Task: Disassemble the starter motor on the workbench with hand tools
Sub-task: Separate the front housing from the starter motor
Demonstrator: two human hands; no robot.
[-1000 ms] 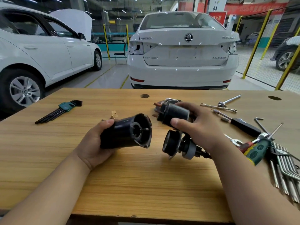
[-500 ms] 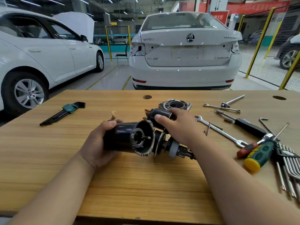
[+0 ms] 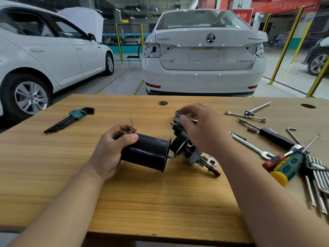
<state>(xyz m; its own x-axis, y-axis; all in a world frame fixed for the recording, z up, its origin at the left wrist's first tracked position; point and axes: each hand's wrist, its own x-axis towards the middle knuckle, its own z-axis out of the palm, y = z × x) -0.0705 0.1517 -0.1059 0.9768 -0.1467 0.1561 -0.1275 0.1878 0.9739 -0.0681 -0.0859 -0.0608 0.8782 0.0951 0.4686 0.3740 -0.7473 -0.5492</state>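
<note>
Head view: grips the black motor can [image 3: 146, 154] with the left hand [image 3: 108, 154], fingers and thumb curled round its closed end, with some small copper bits [image 3: 127, 131] poking out by the fingertips; holds it low over the workbench [image 3: 142, 202], tipped, open end now pointing right and no longer turned toward the camera as it was half a second ago; seems to have let go of the small black part [image 3: 178, 128] just behind and right of the can, and has lifted the right hand [image 3: 201, 129] above it; reaches with blurry fingers toward a silver piece [image 3: 189, 116] further behind the can; cannot tell if that hand holds anything or how far open it is; has left the inner part [image 3: 195, 155], with its shaft and little gear, lying on the bench just right of the can's open end, close but maybe not touching; means, most likely, that the can is off and the inside is free, so probably time to take apart the pieces right of the can; has tools near: long wrench [image 3: 251, 145] and green and yellow screwdriver [image 3: 286, 168] well right of the can, black hex keys [image 3: 71, 120] well left and behind.
</note>
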